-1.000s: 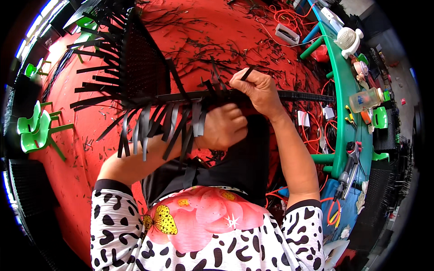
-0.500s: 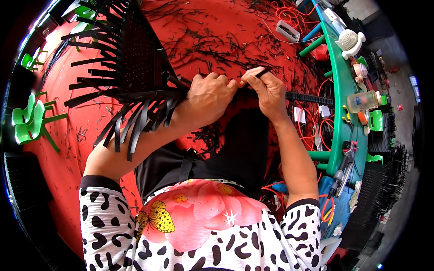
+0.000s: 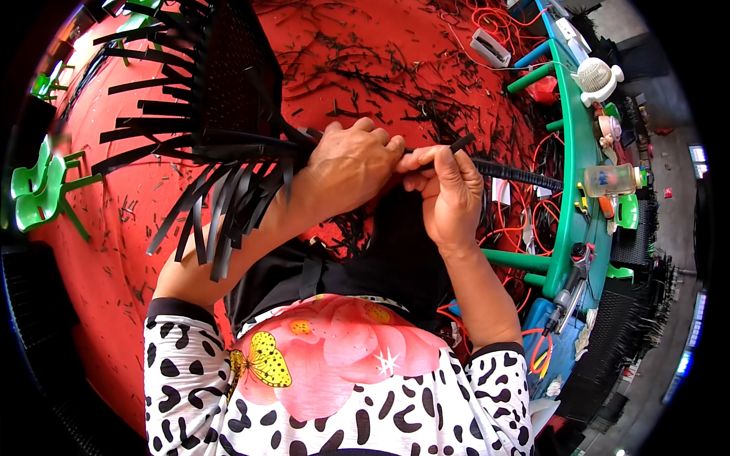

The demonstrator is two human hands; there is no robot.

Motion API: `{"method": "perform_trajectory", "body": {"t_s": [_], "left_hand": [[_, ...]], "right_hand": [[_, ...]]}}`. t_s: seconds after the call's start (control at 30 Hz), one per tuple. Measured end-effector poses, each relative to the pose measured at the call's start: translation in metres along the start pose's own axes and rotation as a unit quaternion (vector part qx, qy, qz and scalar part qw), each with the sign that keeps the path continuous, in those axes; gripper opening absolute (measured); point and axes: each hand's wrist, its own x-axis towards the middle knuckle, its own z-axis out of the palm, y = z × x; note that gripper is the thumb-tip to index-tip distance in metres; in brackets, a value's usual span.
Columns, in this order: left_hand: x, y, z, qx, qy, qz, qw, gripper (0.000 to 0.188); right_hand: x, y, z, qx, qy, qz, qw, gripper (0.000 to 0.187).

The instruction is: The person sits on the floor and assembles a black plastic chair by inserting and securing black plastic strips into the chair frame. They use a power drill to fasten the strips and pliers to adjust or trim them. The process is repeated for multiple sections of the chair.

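While the left hand [image 3: 353, 161] lies knuckles up with its fingers curled over the line of a long dark bar [image 3: 525, 173], its palm side is hidden, so I cannot tell how tightly it is closed or on what. Close by its fingertips, the right hand [image 3: 449, 190] has thumb and forefinger pinched together on a narrow black strip [image 3: 462, 142], whose end pokes out above them; its other fingers are loosely bent. To the left of both hands stands a black woven piece [image 3: 239, 91], its edge bristling with loose strip ends [image 3: 220, 205], some of which hang over the left forearm. Dark offcuts [image 3: 372, 82] litter the red floor [image 3: 327, 23] beyond. Past the right hand, the bar runs toward a green-edged table [image 3: 566, 228], which carries a white domed object [image 3: 595, 80], a clear jar [image 3: 610, 180] and a power tool [image 3: 570, 285]. Green chairs [image 3: 42, 194] stand well apart at the far left.
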Motion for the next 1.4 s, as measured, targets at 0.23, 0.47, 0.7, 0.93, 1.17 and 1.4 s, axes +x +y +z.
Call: {"method": "perform_trajectory", "body": {"t_s": [0.23, 0.47, 0.7, 0.93, 1.17, 1.4], "left_hand": [[-0.013, 0.010, 0.009, -0.043, 0.061, 0.013, 0.997, 0.020], [-0.016, 0.018, 0.013, -0.087, 0.116, -0.017, 0.989, 0.019], [-0.018, 0.020, 0.023, -0.080, 0.177, -0.015, 0.981, 0.015], [-0.015, 0.014, 0.021, -0.089, 0.176, 0.008, 0.980, 0.014], [-0.015, 0.014, 0.022, -0.092, 0.171, 0.017, 0.981, 0.021], [-0.022, 0.021, 0.027, -0.097, 0.201, 0.041, 0.974, 0.015]], "right_hand": [[-0.013, 0.000, 0.014, 0.108, 0.056, 0.072, 0.990, 0.035], [-0.025, -0.020, 0.017, 0.094, 0.040, 0.143, 0.984, 0.033], [-0.028, -0.044, 0.030, 0.020, 0.015, 0.157, 0.987, 0.033], [0.033, -0.040, 0.024, -0.175, -0.079, 0.069, 0.979, 0.034], [0.088, -0.002, 0.005, -0.477, -0.100, -0.230, 0.843, 0.034], [0.088, 0.030, -0.016, -0.603, -0.146, -0.233, 0.748, 0.025]]}}
